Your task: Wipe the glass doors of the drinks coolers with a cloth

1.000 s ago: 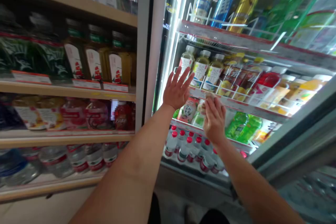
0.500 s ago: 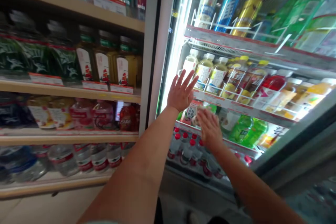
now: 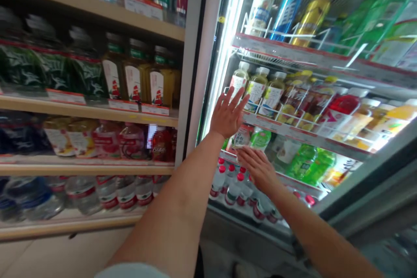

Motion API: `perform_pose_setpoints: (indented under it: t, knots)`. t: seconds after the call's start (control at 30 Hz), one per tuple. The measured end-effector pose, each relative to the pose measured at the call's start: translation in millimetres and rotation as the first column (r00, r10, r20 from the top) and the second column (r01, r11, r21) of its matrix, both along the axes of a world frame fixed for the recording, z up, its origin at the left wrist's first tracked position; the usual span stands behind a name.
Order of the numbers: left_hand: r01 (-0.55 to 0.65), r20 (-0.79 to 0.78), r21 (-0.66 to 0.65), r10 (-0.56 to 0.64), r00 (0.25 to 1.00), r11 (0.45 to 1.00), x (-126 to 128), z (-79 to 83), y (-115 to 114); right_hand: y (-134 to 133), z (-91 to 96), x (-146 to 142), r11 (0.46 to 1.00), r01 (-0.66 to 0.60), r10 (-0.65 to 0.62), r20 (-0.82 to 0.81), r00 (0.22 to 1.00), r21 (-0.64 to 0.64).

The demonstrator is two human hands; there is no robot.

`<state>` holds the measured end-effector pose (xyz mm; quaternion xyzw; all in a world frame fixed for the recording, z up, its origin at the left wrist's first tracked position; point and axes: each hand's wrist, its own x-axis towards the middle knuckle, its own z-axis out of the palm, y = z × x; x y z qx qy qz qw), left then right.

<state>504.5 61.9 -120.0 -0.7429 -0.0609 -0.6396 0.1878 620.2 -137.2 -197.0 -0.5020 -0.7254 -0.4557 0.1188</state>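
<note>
My left hand [image 3: 228, 114] is raised with fingers spread, open, in front of the fridge's left edge, just beside the pale tea bottles [image 3: 256, 89] on the middle wire shelf. My right hand [image 3: 259, 167] is lower, its fingers stretched flat and pointing left, with nothing in it. It hovers just under a white bottle with a red label [image 3: 241, 136] and a green bottle [image 3: 260, 138] on the shelf below. Red-capped water bottles [image 3: 233, 182] stand beneath that hand.
The fridge's glass door [image 3: 374, 182] stands open at the right. Cans [image 3: 286, 11] lie on the top wire shelf [image 3: 293, 50]. Wooden store shelves [image 3: 97, 110] at the left carry dark bottles, juice and water. The fridge frame [image 3: 198, 74] separates the two.
My right hand has come down and left from the upper shelf rail, away from the white bottle it was against. My left hand stays raised and spread.
</note>
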Motion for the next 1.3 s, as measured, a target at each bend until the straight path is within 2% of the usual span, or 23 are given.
perform_pose_setpoints:
  t: [0.07,0.17,0.23,0.3,0.37,0.4,0.43,0.47,0.53,0.6,0.67,0.73,0.8,0.87,0.9,0.97,1.03,1.1,1.13,1.17,1.23,1.27,1.3]
  knots:
    - [-0.003,-0.004,-0.012,0.003,1.0,1.0,-0.3,0.0,-0.2,-5.2,6.4,6.3,1.0,0.028,-0.028,-0.005,1.0,0.008]
    - [-0.01,-0.01,-0.019,0.01,1.0,1.0,-0.5,0.2,-0.8,-5.7,30.0,16.8,0.951,0.117,-0.076,-0.149,0.986,0.287]
    - [-0.014,0.002,-0.006,0.014,1.0,1.0,-0.6,0.3,-1.1,-3.5,34.0,17.6,0.901,0.149,-0.063,-0.216,0.974,0.408]
    - [-0.018,0.001,-0.001,0.018,1.0,1.0,-0.8,0.3,-1.3,-3.0,23.0,13.2,0.933,0.131,-0.064,-0.202,0.977,0.335]
    - [-0.02,-0.012,-0.018,0.019,1.0,1.0,-0.9,0.2,-1.3,-5.6,7.4,8.6,0.989,0.075,-0.061,-0.111,0.992,0.128]
    - [-0.016,-0.024,-0.03,0.016,1.0,0.999,-1.0,0.1,-1.2,-7.5,2.6,7.9,0.998,0.054,-0.052,-0.066,0.996,0.034]
    - [-0.011,-0.035,-0.042,0.009,0.999,0.999,-1.0,-0.1,-1.2,-9.2,1.5,8.6,0.999,0.047,-0.048,-0.04,0.998,-0.012]
    - [-0.003,-0.04,-0.052,0.0,0.999,0.999,-0.9,-0.2,-1.1,-10.4,4.4,10.5,0.998,0.056,-0.056,-0.04,0.998,0.007]
    - [0.013,-0.041,-0.061,-0.016,0.999,0.998,-0.7,-0.2,-1.0,-9.7,18.7,15.7,0.976,0.109,-0.09,-0.107,0.99,0.19]
    - [0.018,-0.044,-0.067,-0.021,0.999,0.998,-0.7,0.0,-1.1,-4.9,32.7,18.2,0.908,0.174,-0.104,-0.195,0.975,0.382]
    - [0.013,-0.049,-0.074,-0.017,0.999,0.997,-1.0,0.3,-1.5,1.6,34.4,14.4,0.877,0.206,-0.112,-0.233,0.966,0.433]
    - [0.008,-0.057,-0.077,-0.012,0.998,0.997,-1.4,0.4,-1.9,6.1,23.7,5.9,0.932,0.167,-0.115,-0.177,0.978,0.321]
    - [0.005,-0.052,-0.075,-0.009,0.999,0.997,-1.5,0.3,-1.9,6.9,12.1,-1.4,0.989,0.086,-0.079,-0.06,0.995,0.12]
    - [0.006,-0.044,-0.06,-0.008,0.999,0.998,-1.0,-0.1,-1.4,5.1,12.4,-2.1,0.999,0.044,-0.044,0.009,0.999,-0.011]
    - [0.006,-0.033,-0.05,-0.007,0.999,0.999,-0.7,-0.3,-1.1,4.1,18.5,0.3,0.999,0.051,-0.051,0.002,0.999,0.001]
    - [0.004,-0.015,-0.035,-0.005,1.0,0.999,0.1,-0.7,-0.4,3.1,37.2,8.4,0.98,0.104,-0.091,-0.085,0.992,0.171]
    - [0.003,-0.019,-0.036,-0.004,1.0,0.999,0.5,-0.9,-0.2,4.0,52.0,15.4,0.905,0.152,-0.08,-0.192,0.978,0.397]
    - [0.003,-0.024,-0.045,-0.004,1.0,0.999,0.5,-1.0,-0.5,5.2,50.9,16.2,0.849,0.17,-0.057,-0.232,0.971,0.501]
    - [0.005,-0.025,-0.044,-0.007,1.0,0.999,0.3,-1.1,-0.7,5.1,44.2,14.3,0.865,0.16,-0.062,-0.215,0.975,0.476]
    - [0.009,-0.022,-0.038,-0.01,1.0,0.999,0.1,-1.2,-0.9,4.4,35.1,11.6,0.907,0.139,-0.076,-0.171,0.982,0.398]
    - [0.016,-0.009,-0.036,-0.017,1.0,0.999,-0.1,-1.6,-1.1,1.5,18.2,7.1,0.985,0.1,-0.096,-0.039,0.995,0.14]
    - [0.019,-0.008,-0.036,-0.02,1.0,0.999,-0.1,-1.9,-1.1,-0.2,14.5,6.6,0.996,0.089,-0.089,0.017,0.996,0.028]
    - [0.022,-0.011,-0.038,-0.022,1.0,0.999,0.1,-2.3,-0.9,-1.4,15.6,7.7,0.996,0.084,-0.083,0.043,0.996,-0.018]
